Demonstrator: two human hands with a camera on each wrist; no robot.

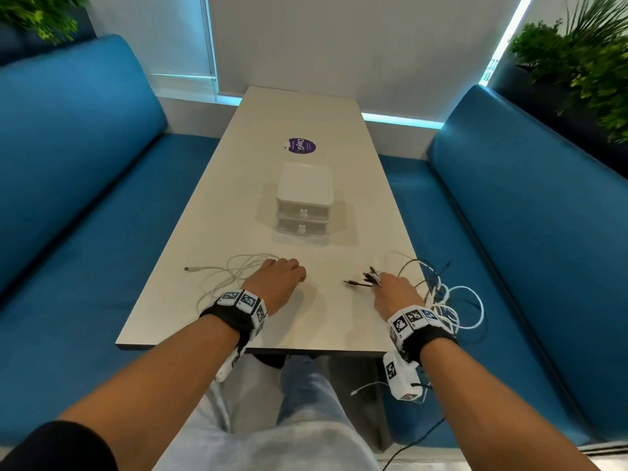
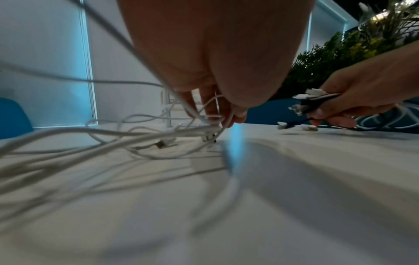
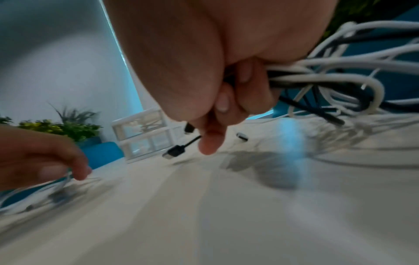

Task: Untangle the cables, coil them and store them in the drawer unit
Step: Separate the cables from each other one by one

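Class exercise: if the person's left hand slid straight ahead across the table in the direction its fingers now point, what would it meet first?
Probably the white drawer unit. The left hand, pinching the white cable, points up the table slightly rightward; bare tabletop lies between, though depth is uncertain.

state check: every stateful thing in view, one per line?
left hand: fingers curled, pinching strands of the white cable.
white cable: loose, uncoiled, spread on the table.
right hand: grips the cable bundle near its plugs.
cable bundle: black and white cables, tangled, loops hanging past the table edge.
drawer unit: upright on the table, both drawers shut.
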